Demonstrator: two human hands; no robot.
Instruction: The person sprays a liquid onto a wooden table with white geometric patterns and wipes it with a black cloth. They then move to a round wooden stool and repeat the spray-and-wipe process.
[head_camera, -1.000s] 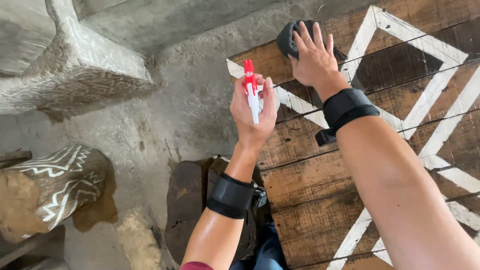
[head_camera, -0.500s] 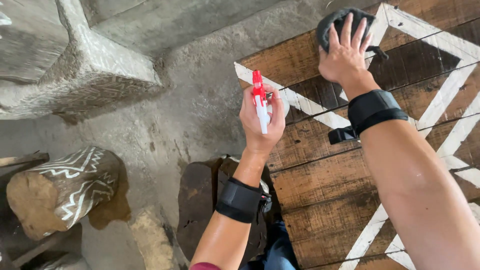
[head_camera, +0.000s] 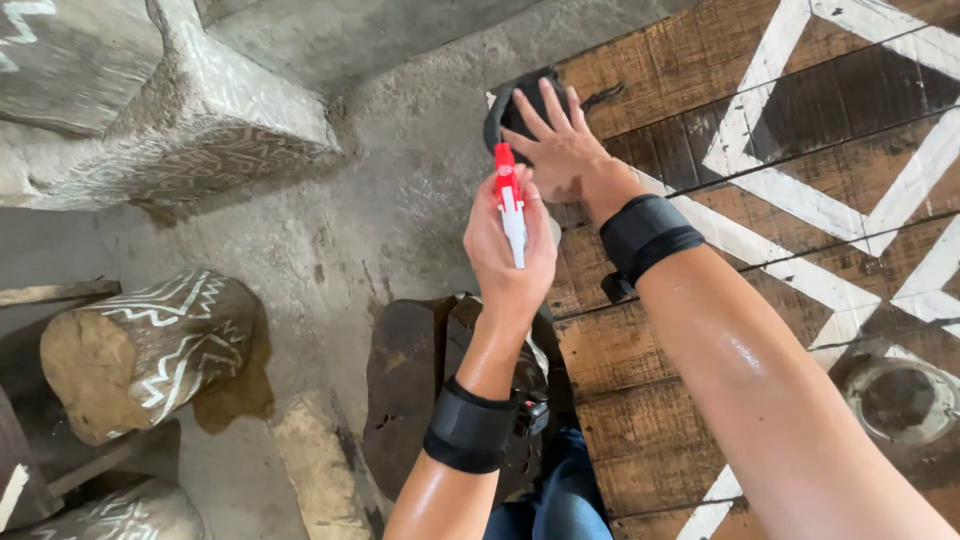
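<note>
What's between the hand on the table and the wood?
A dark cloth, pressed flat under the right hand on the table; head view.

Below me: grey concrete floor (head_camera: 400, 200). Carved stone block (head_camera: 200, 110) with white zigzag lines top left. Painted log stool (head_camera: 150, 350) lower left, dark wooden stump (head_camera: 410, 380) just beside my jeans (head_camera: 560, 490). Round metal ring (head_camera: 900, 400) far right.
</note>
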